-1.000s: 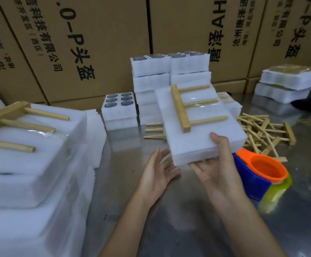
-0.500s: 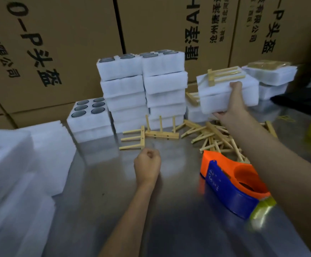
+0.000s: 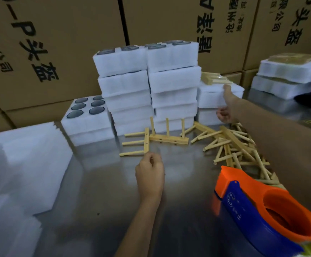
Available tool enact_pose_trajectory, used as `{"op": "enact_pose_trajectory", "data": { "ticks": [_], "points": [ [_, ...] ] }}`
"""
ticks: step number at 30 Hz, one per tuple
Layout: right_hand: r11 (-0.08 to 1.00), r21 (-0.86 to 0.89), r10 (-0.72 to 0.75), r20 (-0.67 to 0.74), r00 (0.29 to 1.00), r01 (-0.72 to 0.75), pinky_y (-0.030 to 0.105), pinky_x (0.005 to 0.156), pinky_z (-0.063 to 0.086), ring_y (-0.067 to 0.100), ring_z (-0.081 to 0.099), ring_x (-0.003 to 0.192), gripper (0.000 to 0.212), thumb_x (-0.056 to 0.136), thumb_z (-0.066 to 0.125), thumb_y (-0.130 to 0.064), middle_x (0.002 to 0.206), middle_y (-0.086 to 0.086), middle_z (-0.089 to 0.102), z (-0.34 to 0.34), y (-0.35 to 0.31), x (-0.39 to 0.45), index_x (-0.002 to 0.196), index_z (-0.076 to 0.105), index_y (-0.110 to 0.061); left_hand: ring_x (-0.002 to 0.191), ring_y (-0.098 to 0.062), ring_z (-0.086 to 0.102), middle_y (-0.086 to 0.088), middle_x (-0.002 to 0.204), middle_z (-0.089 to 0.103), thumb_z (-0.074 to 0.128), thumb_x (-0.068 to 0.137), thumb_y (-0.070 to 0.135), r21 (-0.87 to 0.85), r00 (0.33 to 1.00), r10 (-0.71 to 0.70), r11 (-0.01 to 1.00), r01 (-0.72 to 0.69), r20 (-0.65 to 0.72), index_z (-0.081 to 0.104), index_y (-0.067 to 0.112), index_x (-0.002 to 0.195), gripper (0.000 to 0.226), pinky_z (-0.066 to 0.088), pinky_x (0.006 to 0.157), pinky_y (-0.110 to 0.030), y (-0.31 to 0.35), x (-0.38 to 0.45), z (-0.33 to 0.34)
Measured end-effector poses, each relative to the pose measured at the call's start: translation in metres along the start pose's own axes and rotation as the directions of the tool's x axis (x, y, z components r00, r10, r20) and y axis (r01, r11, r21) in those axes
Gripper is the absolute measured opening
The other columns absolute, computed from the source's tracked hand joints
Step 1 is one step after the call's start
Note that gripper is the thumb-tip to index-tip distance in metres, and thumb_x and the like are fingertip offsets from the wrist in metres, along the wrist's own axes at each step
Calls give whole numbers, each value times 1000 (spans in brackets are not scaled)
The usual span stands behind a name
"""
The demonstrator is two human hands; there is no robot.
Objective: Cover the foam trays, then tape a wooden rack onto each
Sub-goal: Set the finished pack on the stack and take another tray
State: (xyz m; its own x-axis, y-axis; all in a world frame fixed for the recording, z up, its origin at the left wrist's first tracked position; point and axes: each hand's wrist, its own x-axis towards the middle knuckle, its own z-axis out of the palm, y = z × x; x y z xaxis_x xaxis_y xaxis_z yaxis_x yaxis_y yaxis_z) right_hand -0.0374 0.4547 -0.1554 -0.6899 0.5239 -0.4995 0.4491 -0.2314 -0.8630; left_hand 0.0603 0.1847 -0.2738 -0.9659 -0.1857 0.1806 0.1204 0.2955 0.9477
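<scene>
Steel table point(image 3: 102, 191), right hand point(image 3: 226, 106) on taped tray point(image 3: 214, 97)

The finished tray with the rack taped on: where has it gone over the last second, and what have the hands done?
The right hand carried the finished tray from in front of the person out to the far right stack and set it on top; whether it has let go is unclear. The left hand let go and curled shut above the table. The tape dispenser and loose racks stayed put.
</scene>
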Motion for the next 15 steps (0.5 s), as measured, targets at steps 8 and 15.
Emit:
{"op": "enact_pose_trajectory", "data": {
  "ticks": [8,15],
  "points": [
    [933,-276,-158,268,950,233,19,39,23,13,31,40,57,92,37,-68,48,-1,37,-2,-4,-27,74,44,-14,53,-30,58,-12,63,61,44,96,16,-135,997,-69,988,73,38,62,11,75,29,45,42,-32,4,-2,-4],
    [625,-508,-187,639,746,592,23,45,44,15,55,51,39,93,60,-45,69,6,67,43,-19,-126,86,71,-8,32,-11,38,-7,57,56,37,102,20,-555,882,-221,707,439,416,63,1,93,34,21,32,-14,11,-4,-49]
  ]
}}
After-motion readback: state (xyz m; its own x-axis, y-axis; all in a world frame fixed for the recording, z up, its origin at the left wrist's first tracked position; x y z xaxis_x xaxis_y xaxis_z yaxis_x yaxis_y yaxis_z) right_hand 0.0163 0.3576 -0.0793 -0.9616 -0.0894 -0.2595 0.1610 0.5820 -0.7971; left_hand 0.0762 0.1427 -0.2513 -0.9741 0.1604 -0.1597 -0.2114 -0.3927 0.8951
